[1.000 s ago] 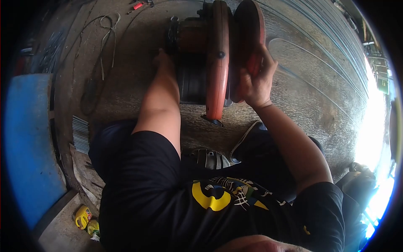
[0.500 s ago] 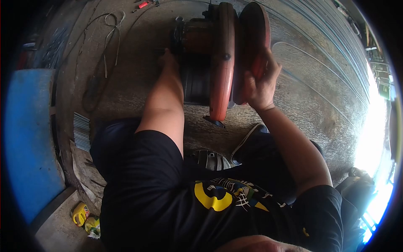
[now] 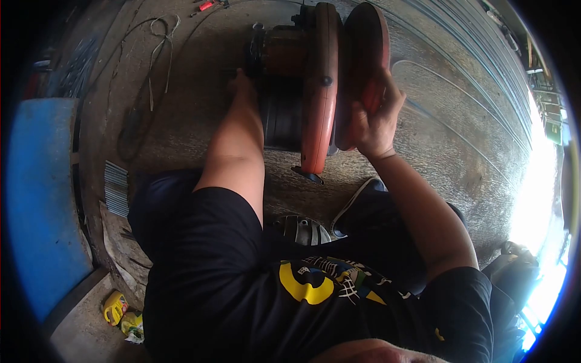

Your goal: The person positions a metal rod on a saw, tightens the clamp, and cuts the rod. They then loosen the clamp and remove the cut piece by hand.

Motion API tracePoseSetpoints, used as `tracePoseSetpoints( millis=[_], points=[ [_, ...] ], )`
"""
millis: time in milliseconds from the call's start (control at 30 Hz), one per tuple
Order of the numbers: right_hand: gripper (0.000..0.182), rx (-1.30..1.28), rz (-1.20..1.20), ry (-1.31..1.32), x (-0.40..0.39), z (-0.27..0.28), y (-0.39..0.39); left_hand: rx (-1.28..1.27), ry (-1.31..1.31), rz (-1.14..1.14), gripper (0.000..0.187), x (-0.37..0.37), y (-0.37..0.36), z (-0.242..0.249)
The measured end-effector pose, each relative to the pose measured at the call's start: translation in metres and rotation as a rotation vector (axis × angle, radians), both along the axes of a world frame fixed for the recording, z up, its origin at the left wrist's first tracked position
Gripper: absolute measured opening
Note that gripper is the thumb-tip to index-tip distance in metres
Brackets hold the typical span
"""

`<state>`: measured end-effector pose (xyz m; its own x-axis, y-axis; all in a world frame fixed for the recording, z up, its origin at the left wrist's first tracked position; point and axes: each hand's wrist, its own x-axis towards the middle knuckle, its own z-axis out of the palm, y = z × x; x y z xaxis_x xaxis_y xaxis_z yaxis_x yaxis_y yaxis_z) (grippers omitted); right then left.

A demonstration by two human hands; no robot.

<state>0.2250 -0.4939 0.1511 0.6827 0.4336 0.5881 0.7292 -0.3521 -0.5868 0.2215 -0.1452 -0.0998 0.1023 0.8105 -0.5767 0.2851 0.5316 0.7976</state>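
Note:
A cut-off saw with an orange handle arm stands on the wooden floor in front of me. On its right side is a large reddish cutting disc, seen almost edge-on. My right hand grips the lower right rim of this disc, thumb on the near side and fingers curled round the edge. Reaching along the saw's left side, my left hand is beside the dark motor end. Shadow hides its fingers, and I cannot tell what they hold.
Long thin metal rods lie across the floor at right. A cord is looped at upper left, near a red-handled tool. Short rods and a blue panel are at left. A metal part sits between my legs.

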Motion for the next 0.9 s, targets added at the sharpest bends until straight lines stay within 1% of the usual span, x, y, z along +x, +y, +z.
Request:
tracePoseSetpoints(
  millis=[100,200,267,300,367,400,467,500,533,567,667,700,767,900],
  points=[
    [0.075,0.006,0.003,-0.011,0.001,-0.001,0.0,-0.006,0.031,-0.039,0.053,-0.001,0.006,-0.009],
    [0.075,-0.002,-0.004,-0.008,0.0,0.0,0.0,0.011,0.037,-0.032,0.056,0.002,0.005,-0.011],
    [0.075,0.005,-0.003,-0.01,0.0,0.0,0.0,0.023,-0.004,0.007,0.057,0.004,0.003,-0.012],
    [0.075,0.004,-0.003,-0.01,0.0,0.0,0.0,0.022,-0.004,0.007,0.057,0.002,-0.002,-0.003],
    [0.076,0.0,-0.001,-0.019,0.0,0.0,0.0,0.026,0.078,-0.063,0.057,-0.005,-0.017,0.034],
    [0.076,0.001,0.0,-0.019,0.001,0.0,0.0,0.027,0.078,-0.062,0.057,-0.006,-0.02,0.04],
    [0.076,-0.002,-0.004,-0.006,0.001,-0.002,0.0,0.049,0.206,-0.121,0.056,-0.009,-0.025,0.053],
    [0.076,-0.003,-0.004,-0.006,0.001,-0.002,0.0,0.048,0.207,-0.12,0.056,-0.006,-0.018,0.037],
    [0.076,-0.001,-0.002,-0.012,0.002,-0.002,0.0,0.033,0.117,-0.096,0.056,0.0,-0.004,0.007],
    [0.076,0.0,0.0,-0.018,0.002,-0.002,-0.001,0.019,0.027,-0.072,0.055,0.003,0.003,-0.011],
    [0.076,-0.004,-0.004,-0.006,0.001,-0.001,-0.001,-0.005,-0.03,-0.011,0.055,0.005,0.001,-0.01],
    [0.076,-0.004,-0.005,-0.005,0.001,-0.001,-0.001,-0.005,-0.03,-0.012,0.055,0.003,-0.005,0.003],
    [0.076,-0.008,-0.002,-0.004,0.001,-0.001,-0.001,0.061,0.065,-0.043,0.054,-0.005,-0.023,0.044],
    [0.076,-0.002,0.001,-0.005,0.001,0.0,0.0,0.012,0.052,-0.02,0.053,-0.007,-0.027,0.055]
  ],
)
